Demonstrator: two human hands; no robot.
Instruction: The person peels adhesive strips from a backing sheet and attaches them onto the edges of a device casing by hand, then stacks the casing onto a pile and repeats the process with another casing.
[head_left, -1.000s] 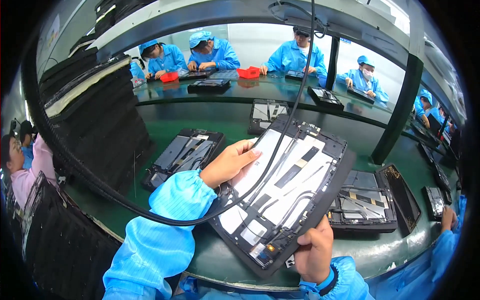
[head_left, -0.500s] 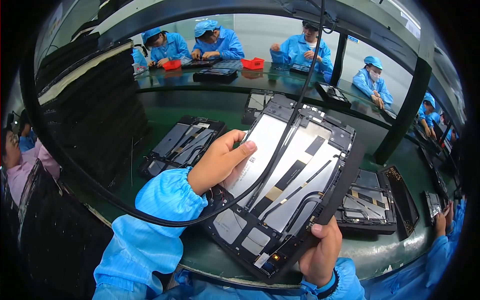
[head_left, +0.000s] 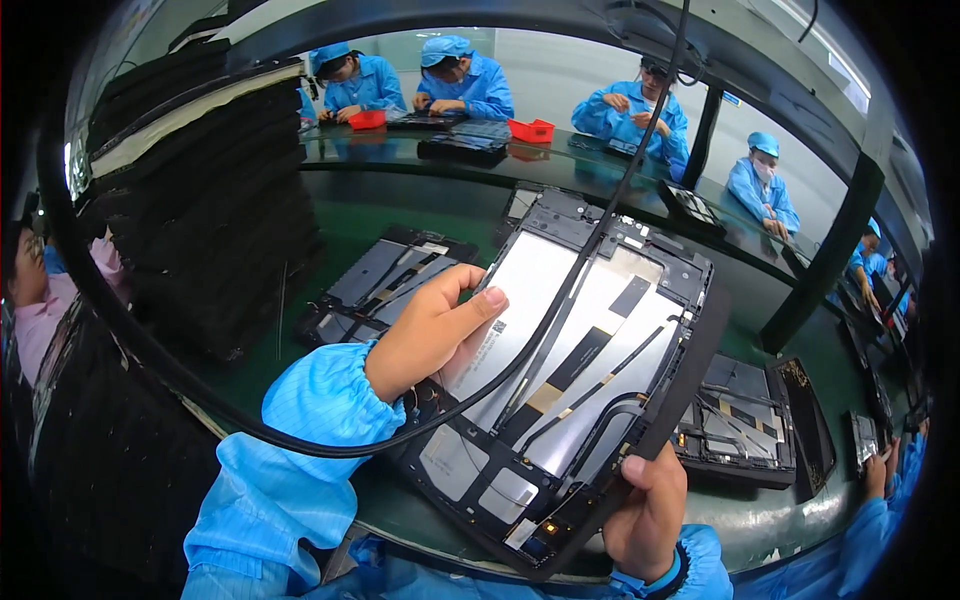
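Note:
I hold an opened tablet (head_left: pixel 625 355) tilted up over the bench, its inside facing me. Silver battery panels, black flat cables and small circuit parts show in its dark frame. My left hand (head_left: pixel 430 325) grips the left edge, thumb on the battery panel and fingers hidden behind. At the lower right corner my right hand (head_left: pixel 650 515) is closed on the edge, thumb on top. A dark sheet or backing (head_left: pixel 706 335) shows along the tablet's right side. A black cable (head_left: pixel 325 449) loops down in front of the left sleeve and the tablet.
Another opened tablet (head_left: pixel 375 285) lies left, one more (head_left: pixel 740 420) right, beside a dark tray (head_left: pixel 805 420). A tall stack of black sheets (head_left: pixel 200 220) stands on the left. Co-workers in blue sit across a raised shelf (head_left: pixel 350 152) with a red bin (head_left: pixel 531 131). A dark post (head_left: pixel 825 255) rises at right.
My view has turned slightly, so the background sits further right and the stack shows more. Both hands keep their hold on the tablet. A co-worker across has brought both hands closer together.

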